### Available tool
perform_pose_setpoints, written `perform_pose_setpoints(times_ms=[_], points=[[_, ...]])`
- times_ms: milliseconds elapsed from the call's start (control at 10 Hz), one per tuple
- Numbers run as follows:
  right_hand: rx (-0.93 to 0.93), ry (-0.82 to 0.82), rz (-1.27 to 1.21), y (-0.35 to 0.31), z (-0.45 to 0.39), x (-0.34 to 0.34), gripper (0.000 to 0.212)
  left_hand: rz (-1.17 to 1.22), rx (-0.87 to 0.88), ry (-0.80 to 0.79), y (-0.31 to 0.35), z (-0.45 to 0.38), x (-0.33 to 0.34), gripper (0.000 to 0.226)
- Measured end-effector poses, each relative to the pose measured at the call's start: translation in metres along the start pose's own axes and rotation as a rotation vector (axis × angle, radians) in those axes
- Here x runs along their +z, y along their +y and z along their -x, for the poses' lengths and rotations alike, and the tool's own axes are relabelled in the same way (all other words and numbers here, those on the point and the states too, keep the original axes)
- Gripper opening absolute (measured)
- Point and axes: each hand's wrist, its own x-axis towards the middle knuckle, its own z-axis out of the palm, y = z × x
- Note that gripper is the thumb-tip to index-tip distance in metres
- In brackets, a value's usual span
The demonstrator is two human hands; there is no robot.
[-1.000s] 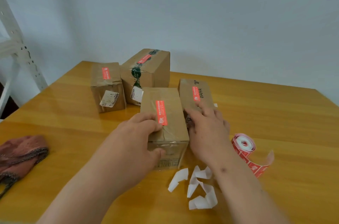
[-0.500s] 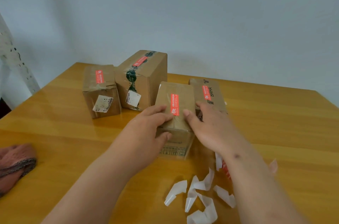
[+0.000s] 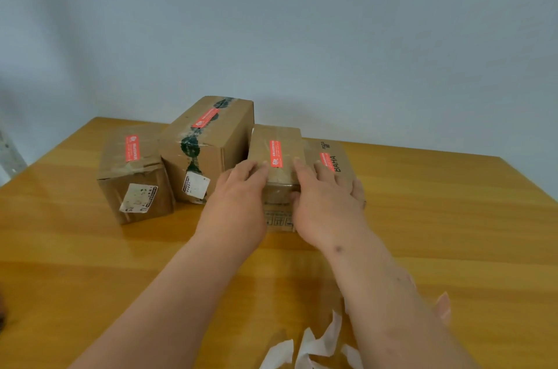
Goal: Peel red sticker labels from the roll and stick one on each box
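Wooden worktop (image 3: 90,263) under a pale wall carries four cardboard boxes. Both hands hold the third box (image 3: 276,157): the left hand (image 3: 238,196) grips its left edge, the right hand (image 3: 324,202) its right, thumb on the front face. A red sticker (image 3: 275,153) lies on its top. Touching it stand the tall box (image 3: 211,157) and the flat box (image 3: 338,163); the leftmost box (image 3: 133,178) sits beside. White backing scraps (image 3: 314,344) lie near; the pink curl (image 3: 444,306) is perhaps roll tail.

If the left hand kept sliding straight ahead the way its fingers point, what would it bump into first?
Probably nothing new: the left hand already holds the small box. The tall taped box stands just left of its path; depth is unclear.
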Motion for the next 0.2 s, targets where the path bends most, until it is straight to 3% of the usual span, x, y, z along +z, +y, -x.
perform_pose_setpoints(times_ms=[100, 200], points=[[-0.027, -0.008, -0.021, -0.001, 0.007, -0.002, 0.052, -0.028, 0.008, -0.126, 0.003, -0.002, -0.004, 0.068], [-0.084, 0.053, -0.062, 0.004, 0.018, -0.007, 0.046, -0.043, -0.022, -0.028, 0.003, 0.007, -0.01, 0.068]])
